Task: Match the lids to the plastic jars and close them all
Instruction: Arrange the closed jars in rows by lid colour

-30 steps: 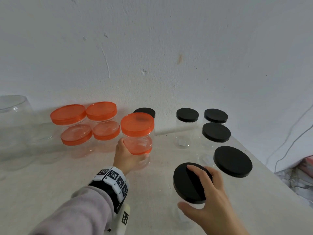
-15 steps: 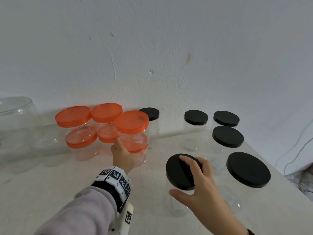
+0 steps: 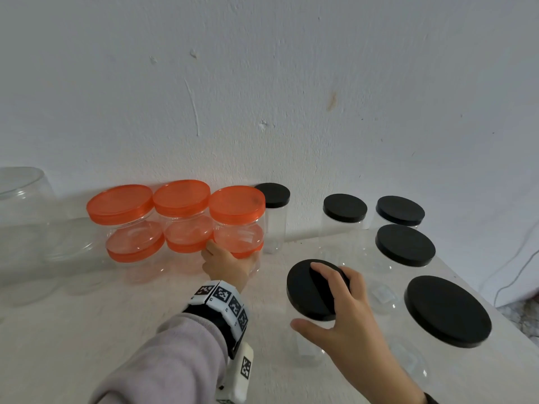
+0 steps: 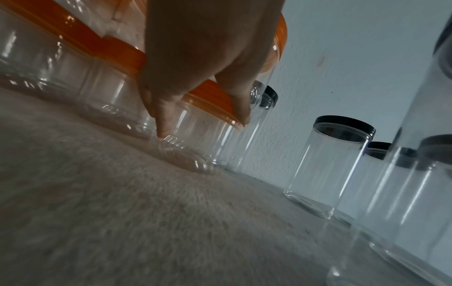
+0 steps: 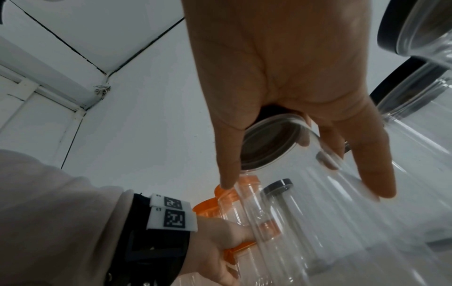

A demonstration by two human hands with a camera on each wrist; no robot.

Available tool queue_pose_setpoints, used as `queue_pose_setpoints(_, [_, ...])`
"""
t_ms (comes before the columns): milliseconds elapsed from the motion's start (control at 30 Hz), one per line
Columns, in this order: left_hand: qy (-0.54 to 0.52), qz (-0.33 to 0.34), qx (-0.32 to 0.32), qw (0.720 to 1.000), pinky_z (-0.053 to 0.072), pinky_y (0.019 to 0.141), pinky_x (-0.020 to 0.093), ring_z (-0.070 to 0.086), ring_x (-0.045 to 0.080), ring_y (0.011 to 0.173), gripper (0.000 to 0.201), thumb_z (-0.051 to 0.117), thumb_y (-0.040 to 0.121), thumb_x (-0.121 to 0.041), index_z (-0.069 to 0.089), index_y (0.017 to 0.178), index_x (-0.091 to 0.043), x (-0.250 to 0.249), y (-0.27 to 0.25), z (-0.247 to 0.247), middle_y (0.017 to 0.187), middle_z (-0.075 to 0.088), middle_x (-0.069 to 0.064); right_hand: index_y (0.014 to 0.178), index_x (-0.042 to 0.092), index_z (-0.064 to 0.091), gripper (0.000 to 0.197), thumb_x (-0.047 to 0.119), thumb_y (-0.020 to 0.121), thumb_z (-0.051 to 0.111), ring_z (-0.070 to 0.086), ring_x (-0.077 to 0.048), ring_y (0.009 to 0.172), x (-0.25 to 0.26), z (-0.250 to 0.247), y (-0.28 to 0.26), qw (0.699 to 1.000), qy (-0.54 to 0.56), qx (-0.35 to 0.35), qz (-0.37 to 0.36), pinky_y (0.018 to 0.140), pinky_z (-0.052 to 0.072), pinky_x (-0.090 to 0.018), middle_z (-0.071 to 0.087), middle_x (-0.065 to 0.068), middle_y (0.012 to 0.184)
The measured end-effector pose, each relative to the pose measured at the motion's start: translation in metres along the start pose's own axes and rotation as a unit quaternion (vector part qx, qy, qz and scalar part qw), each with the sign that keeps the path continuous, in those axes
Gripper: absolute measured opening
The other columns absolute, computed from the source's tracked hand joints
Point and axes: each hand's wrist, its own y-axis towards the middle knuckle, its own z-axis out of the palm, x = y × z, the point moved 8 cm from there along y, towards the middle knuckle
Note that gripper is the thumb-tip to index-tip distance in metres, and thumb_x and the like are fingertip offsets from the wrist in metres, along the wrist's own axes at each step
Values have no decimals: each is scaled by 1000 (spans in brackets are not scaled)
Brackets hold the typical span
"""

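Three stacks of two clear jars with orange lids stand along the wall. My left hand [image 3: 226,262] grips the lower jar [image 3: 254,266] of the right-hand stack, just under its orange lid [image 4: 208,96]; the upper jar's orange lid [image 3: 236,203] sits closed above. In the left wrist view, thumb and fingers [image 4: 166,123] curl round that jar on the table. My right hand [image 3: 335,301] grips the black lid [image 3: 306,290] of a tall clear jar [image 3: 309,345] from above. The right wrist view shows the right hand [image 5: 303,174] with thumb and fingers down the sides of that jar [image 5: 281,193].
Several more clear jars with black lids stand at the right: a slim one [image 3: 272,195] by the wall, two behind [image 3: 345,207] [image 3: 400,210], wider ones [image 3: 404,244] [image 3: 447,310] nearer. A large clear container [image 3: 20,228] stands far left. The table edge [image 3: 495,304] runs down the right.
My left hand has pushed the right-hand orange stack back toward the wall, into line with the other two stacks. My right hand has stayed on the black lid.
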Motion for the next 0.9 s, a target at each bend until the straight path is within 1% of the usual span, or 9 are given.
queue_pose_setpoints(133, [-25,-14,-23,999,34,105,42,36,36,129,103,85,67,-36,24,139,3,1,5,7,141,33,22,117,61,22,76,37,74,81,36,-7,119,-3,1,5,1000,7,-5,1,90,31,-6,15,27,125])
queue_pose_setpoints(267, [-43,-13,-48,998,35,104,41,39,36,127,102,86,66,-34,25,139,4,-1,11,11,140,35,23,116,63,24,75,37,74,81,37,-7,120,-5,2,6,1000,13,-5,-2,94,31,-11,15,30,125])
queue_pose_setpoints(433, [-4,-79,-55,995,40,100,46,45,40,120,98,84,68,-38,27,139,-1,2,17,18,137,36,22,113,65,24,75,37,74,81,37,-7,119,-4,3,5,1000,11,-7,-7,96,32,-12,15,27,127])
queue_pose_setpoints(500, [-11,-90,-54,994,41,99,46,46,41,120,94,82,72,-34,26,140,-2,2,19,21,138,35,22,113,67,23,75,37,74,81,36,-7,119,-4,3,5,1000,8,-6,-6,95,31,-11,15,28,127])
queue_pose_setpoints(633, [-35,-85,-48,995,42,100,47,47,41,121,86,78,78,-24,24,142,-2,2,23,27,139,34,23,113,67,23,75,37,75,80,36,-5,118,-5,3,4,1000,7,-9,-8,89,29,0,14,31,124])
queue_pose_setpoints(667, [-36,-82,-44,995,42,100,46,47,41,121,86,78,78,-24,24,142,-2,2,24,27,139,35,23,113,67,23,75,37,75,80,36,-6,119,-5,3,4,1000,9,-9,-8,91,30,-2,14,31,123])
queue_pose_setpoints(767, [-43,-66,-30,996,39,101,41,45,38,123,85,76,80,-25,24,142,-2,4,22,21,139,35,23,114,65,23,75,36,75,80,36,-7,121,-4,3,4,1000,13,-8,-7,99,32,-13,14,30,124])
queue_pose_setpoints(800, [-42,-56,-23,997,39,101,40,44,36,124,84,75,80,-26,24,142,-1,4,21,18,139,36,22,115,65,23,75,36,75,80,36,-7,122,-4,2,4,1000,13,-9,-6,99,31,-12,13,31,123])
queue_pose_setpoints(900, [-64,-4,38,997,40,95,35,45,29,121,73,72,84,-33,31,137,-3,2,14,14,132,44,14,117,62,22,76,36,75,80,34,-5,121,-4,2,5,1000,10,-10,0,88,26,3,13,31,122])
